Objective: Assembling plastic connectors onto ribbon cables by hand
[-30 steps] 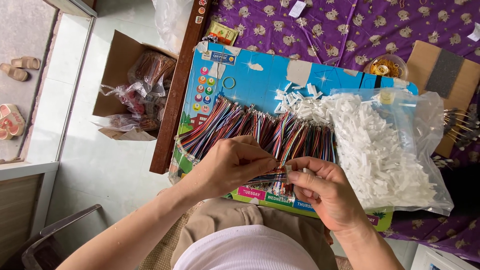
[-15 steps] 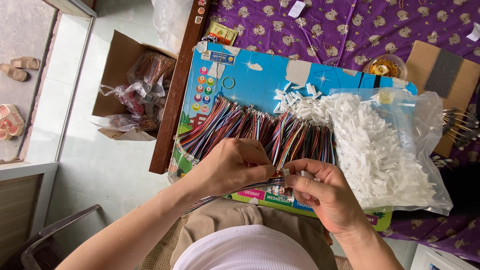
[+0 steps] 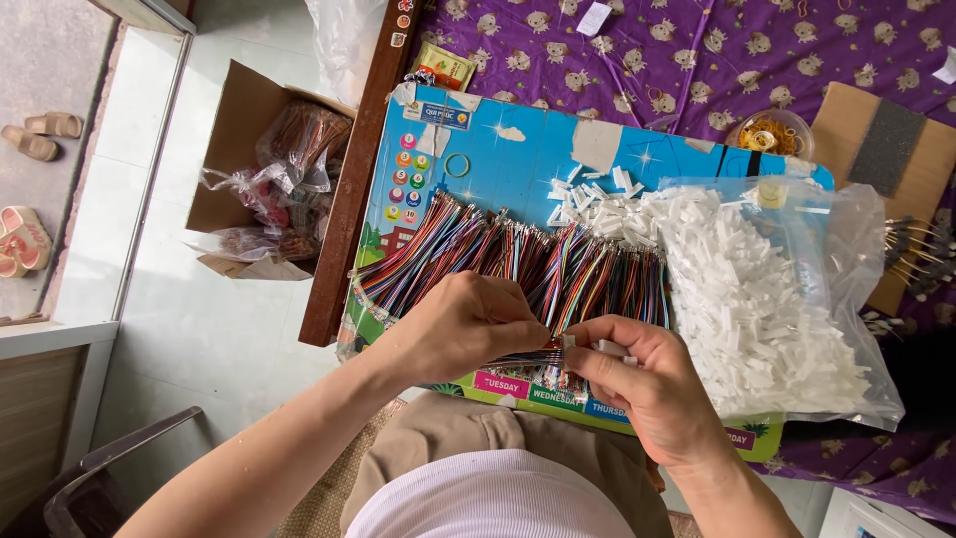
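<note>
My left hand (image 3: pixel 468 324) pinches a thin bundle of coloured wires (image 3: pixel 526 356) at its end. My right hand (image 3: pixel 652 384) holds a small white plastic connector (image 3: pixel 568 342) against those wire ends, with more white pieces tucked under its fingers. Both hands meet over the near edge of a blue printed board (image 3: pixel 518 149). Rows of multicoloured wire bundles (image 3: pixel 498 254) lie across the board just beyond my hands. A clear plastic bag (image 3: pixel 777 299) full of white connectors lies open to the right.
A cardboard box (image 3: pixel 269 169) with bagged parts stands on the tiled floor at left. A round dish of rubber bands (image 3: pixel 769 132) and a cardboard sheet (image 3: pixel 896 159) lie on the purple patterned cloth (image 3: pixel 697 50). A chair (image 3: pixel 110 478) and sandals (image 3: pixel 30 139) are at far left.
My hands have closed together, bringing the wire ends and the white connector into contact. Everything else is as it was.
</note>
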